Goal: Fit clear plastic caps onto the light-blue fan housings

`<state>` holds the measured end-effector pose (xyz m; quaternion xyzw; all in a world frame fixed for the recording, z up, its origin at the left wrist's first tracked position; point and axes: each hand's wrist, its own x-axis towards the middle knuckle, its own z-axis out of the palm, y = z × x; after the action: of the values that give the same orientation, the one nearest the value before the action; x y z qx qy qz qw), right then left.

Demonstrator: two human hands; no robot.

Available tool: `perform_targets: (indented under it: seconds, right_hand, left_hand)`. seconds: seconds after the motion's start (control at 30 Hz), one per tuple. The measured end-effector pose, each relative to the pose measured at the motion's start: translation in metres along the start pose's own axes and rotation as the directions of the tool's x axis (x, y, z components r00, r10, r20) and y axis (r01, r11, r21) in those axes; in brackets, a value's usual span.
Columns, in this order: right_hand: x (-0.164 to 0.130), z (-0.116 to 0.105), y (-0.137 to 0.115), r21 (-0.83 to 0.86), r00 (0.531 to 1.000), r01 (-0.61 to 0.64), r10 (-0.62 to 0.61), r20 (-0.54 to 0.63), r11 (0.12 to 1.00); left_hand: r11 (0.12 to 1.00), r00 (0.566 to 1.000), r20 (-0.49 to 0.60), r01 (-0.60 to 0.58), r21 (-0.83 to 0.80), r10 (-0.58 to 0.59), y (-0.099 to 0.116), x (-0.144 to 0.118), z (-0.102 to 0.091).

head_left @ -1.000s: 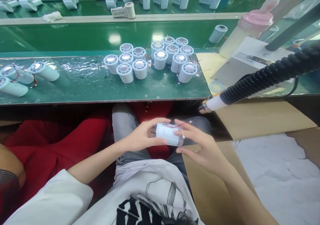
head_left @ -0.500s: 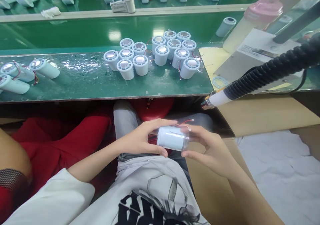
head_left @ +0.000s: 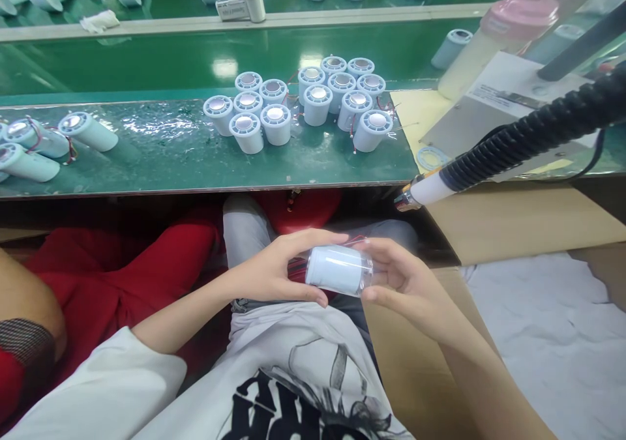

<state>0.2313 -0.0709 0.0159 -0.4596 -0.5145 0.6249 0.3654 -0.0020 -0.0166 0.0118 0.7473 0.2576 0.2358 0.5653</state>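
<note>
Above my lap, a pale blue cylinder [head_left: 335,267] lies on its side inside a clear plastic sleeve [head_left: 366,276]. Thin red and dark wires [head_left: 353,240] run along its upper side, and more show at its left end. My left hand [head_left: 288,267] wraps the left part, thumb below and fingers above. At the right end, my right hand [head_left: 398,274] grips the sleeve between thumb and fingers. Similar cylinders [head_left: 276,127] with wires stand in a cluster on the green bench [head_left: 161,160] ahead.
A black flexible hose [head_left: 518,130] with a white-and-metal nozzle [head_left: 415,193] reaches in from the right. Below it sits an open cardboard box [head_left: 528,225] holding white sheets [head_left: 538,316]. A pink-lidded bottle [head_left: 518,19] stands behind. At left, another person's red clothing [head_left: 122,277] is close.
My right fingers have shifted slightly along the sleeve's right end, and the wire that stuck up now lies lower, near the fingertips. Across the bench, another person's hand and a cylinder have left view.
</note>
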Motion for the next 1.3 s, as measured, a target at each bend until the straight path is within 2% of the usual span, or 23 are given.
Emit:
perform_targets:
  seconds: [0.33, 0.6, 1.0, 1.2, 1.3]
  right_hand:
    - [0.005, 0.003, 0.005, 0.213, 0.989, -0.151, 0.148, 0.030, 0.965]
    - [0.007, 0.007, 0.006, 0.316, 0.964, -0.267, 0.258, 0.071, 0.910]
    - [0.009, 0.018, 0.006, 0.443, 0.900, -0.436, 0.392, 0.192, 0.784]
    - [0.008, 0.018, 0.004, 0.467, 0.834, -0.552, 0.450, 0.320, 0.691]
    - [0.008, 0.018, 0.004, 0.441, 0.806, -0.591, 0.473, 0.356, 0.676]
  left_hand:
    - [0.997, 0.998, 0.012, -0.065, 0.043, 0.065, 0.000, 0.000, -0.001]
    - [0.996, 0.996, 0.029, -0.083, 0.041, 0.082, 0.000, 0.001, -0.002]
    - [0.992, 0.991, 0.038, -0.125, 0.009, 0.125, 0.000, 0.000, -0.001]
    - [0.989, 0.988, 0.033, -0.149, 0.023, 0.148, -0.003, 0.001, -0.001]
    - [0.989, 0.989, 0.024, -0.149, 0.022, 0.148, -0.001, 0.001, 0.001]
